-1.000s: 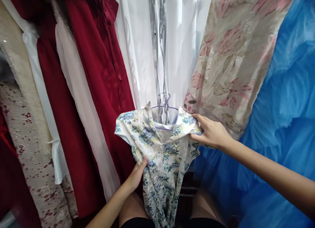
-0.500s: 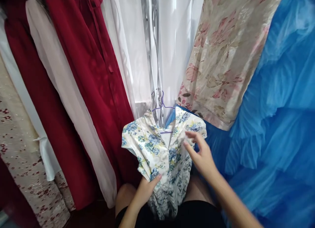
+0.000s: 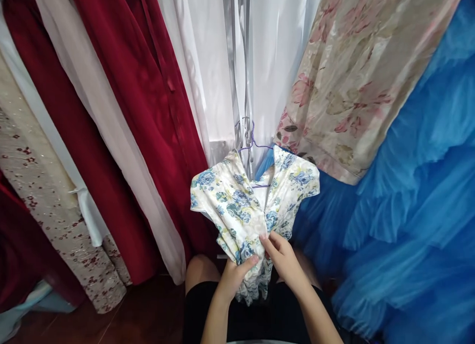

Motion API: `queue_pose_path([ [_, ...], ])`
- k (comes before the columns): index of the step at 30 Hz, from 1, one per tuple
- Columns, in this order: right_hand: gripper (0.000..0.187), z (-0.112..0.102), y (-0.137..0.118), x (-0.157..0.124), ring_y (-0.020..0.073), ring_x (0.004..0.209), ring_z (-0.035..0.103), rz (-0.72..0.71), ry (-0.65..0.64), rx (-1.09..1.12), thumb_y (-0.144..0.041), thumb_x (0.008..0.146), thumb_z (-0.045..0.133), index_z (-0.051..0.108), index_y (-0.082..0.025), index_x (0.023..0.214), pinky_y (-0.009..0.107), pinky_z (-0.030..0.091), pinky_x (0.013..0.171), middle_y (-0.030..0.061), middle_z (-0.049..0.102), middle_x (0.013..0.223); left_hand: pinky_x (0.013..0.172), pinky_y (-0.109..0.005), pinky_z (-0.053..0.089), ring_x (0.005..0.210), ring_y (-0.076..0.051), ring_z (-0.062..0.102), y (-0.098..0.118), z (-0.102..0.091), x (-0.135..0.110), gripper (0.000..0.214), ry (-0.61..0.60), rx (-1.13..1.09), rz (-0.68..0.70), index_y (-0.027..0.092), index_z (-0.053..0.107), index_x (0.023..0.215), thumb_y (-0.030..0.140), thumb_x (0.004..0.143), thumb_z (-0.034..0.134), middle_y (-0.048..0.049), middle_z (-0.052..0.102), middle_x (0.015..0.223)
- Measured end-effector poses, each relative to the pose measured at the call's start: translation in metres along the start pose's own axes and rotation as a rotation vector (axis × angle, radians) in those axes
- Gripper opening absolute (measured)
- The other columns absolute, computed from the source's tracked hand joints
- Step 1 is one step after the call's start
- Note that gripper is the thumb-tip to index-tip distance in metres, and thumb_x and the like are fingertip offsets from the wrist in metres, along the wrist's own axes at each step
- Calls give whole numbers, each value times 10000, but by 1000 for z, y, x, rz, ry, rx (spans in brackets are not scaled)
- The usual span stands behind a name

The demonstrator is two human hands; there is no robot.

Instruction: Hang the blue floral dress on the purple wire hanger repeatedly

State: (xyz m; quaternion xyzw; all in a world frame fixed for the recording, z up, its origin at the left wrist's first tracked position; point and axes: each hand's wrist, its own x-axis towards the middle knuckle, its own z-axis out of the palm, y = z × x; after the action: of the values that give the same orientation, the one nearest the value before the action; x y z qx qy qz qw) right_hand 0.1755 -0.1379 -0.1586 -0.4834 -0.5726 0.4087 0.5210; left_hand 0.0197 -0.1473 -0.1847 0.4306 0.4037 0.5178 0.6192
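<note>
A white blouse (image 3: 237,198) with blue roses and green leaves hangs on a thin purple hanger (image 3: 254,141) in front of my knees. It has short cap sleeves and a V-neck with a front closure. My left hand (image 3: 237,274) grips the blouse's left side near the waist, thumb on the front and fingers hidden behind the fabric. Just below the neckline, my right hand (image 3: 280,255) pinches the front edge between thumb and fingers. Below both hands the lower part of the blouse bunches between my thighs.
Dark red dresses (image 3: 122,101) and a pale pink one (image 3: 111,151) hang on the left, beside a beaded beige dress (image 3: 48,220). White fabric (image 3: 211,76) hangs behind the hanger. To the right are a floral beige garment (image 3: 341,86) and blue ruffled tulle (image 3: 415,225). Dark floor (image 3: 122,319) shows lower left.
My right hand has come down and inward from near the blouse's right shoulder to its front edge, closing on it. My left hand keeps its hold. The view has shifted slightly.
</note>
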Motion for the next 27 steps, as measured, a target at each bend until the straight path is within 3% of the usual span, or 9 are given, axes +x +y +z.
queue_pose_path([
  [3, 516, -3, -3, -10, 144, 579, 343, 21, -24, 12, -679, 912, 518, 402, -229, 688, 272, 273, 541, -45, 338, 621, 1178, -464, 383, 1377, -359, 514, 0, -2, -2, 782, 98, 100, 79, 226, 548, 1399, 461, 711, 838, -131, 648, 1366],
  [7, 526, 0, -4, -17, 124, 584, 269, 25, -127, -27, -645, 911, 544, 343, -228, 659, 271, 207, 538, -49, 258, 637, 1174, -453, 376, 1417, -331, 445, 10, -4, -3, 780, 619, 265, 478, 306, 357, 1437, 484, 791, 757, -123, 462, 1513],
  [9, 519, 2, -4, -18, 119, 578, 251, 24, -164, -48, -604, 921, 556, 322, -230, 649, 275, 184, 536, -52, 239, 630, 1158, -439, 384, 1387, -319, 454, 23, 1, -4, 637, 747, 356, 701, 310, 419, 1344, 435, 810, 744, -118, 446, 1481],
  [11, 496, 5, -3, -18, 118, 574, 253, 13, -192, -50, -555, 935, 557, 323, -228, 646, 278, 178, 537, -54, 249, 616, 1072, -423, 444, 1249, -308, 550, 38, 11, -3, 428, 578, 467, 748, 295, 540, 1204, 374, 830, 731, -107, 556, 1315],
  [13, 448, 6, -2, -20, 120, 582, 270, -3, -203, -39, -497, 949, 548, 349, -222, 656, 278, 192, 545, -51, 281, 616, 933, -393, 492, 1048, -282, 620, 50, 24, 2, 266, 282, 592, 632, 277, 625, 1067, 332, 829, 729, -81, 643, 1097],
  [15, 406, 5, -2, -20, 121, 586, 280, -9, -199, -40, -448, 950, 540, 368, -217, 664, 277, 203, 550, -49, 303, 617, 812, -357, 496, 886, -247, 628, 55, 34, 9, 168, 111, 672, 506, 254, 653, 961, 318, 825, 729, -54, 665, 934],
  [18, 391, -1, -2, -19, 119, 570, 288, 20, -208, -69, -418, 923, 562, 359, -221, 652, 272, 205, 539, -52, 313, 595, 707, -311, 480, 755, -202, 615, 52, 42, 15, 105, 72, 684, 425, 233, 642, 861, 332, 896, 648, -26, 656, 805],
  [21, 394, -7, -7, -17, 117, 564, 300, 51, -217, -116, -421, 893, 584, 355, -223, 641, 266, 204, 529, -49, 331, 583, 695, -289, 469, 753, -186, 616, 49, 41, 18, 158, 36, 712, 447, 226, 635, 868, 327, 965, 561, -18, 654, 796],
  [27, 434, -16, -25, -17, 107, 557, 267, 25, -221, -214, -441, 911, 544, 314, -224, 614, 263, 206, 524, -51, 290, 578, 823, -325, 428, 881, -202, 578, 88, 35, 48, 166, -19, 954, 865, 207, 602, 867, 224, 1002, 508, -33, 648, 870],
])
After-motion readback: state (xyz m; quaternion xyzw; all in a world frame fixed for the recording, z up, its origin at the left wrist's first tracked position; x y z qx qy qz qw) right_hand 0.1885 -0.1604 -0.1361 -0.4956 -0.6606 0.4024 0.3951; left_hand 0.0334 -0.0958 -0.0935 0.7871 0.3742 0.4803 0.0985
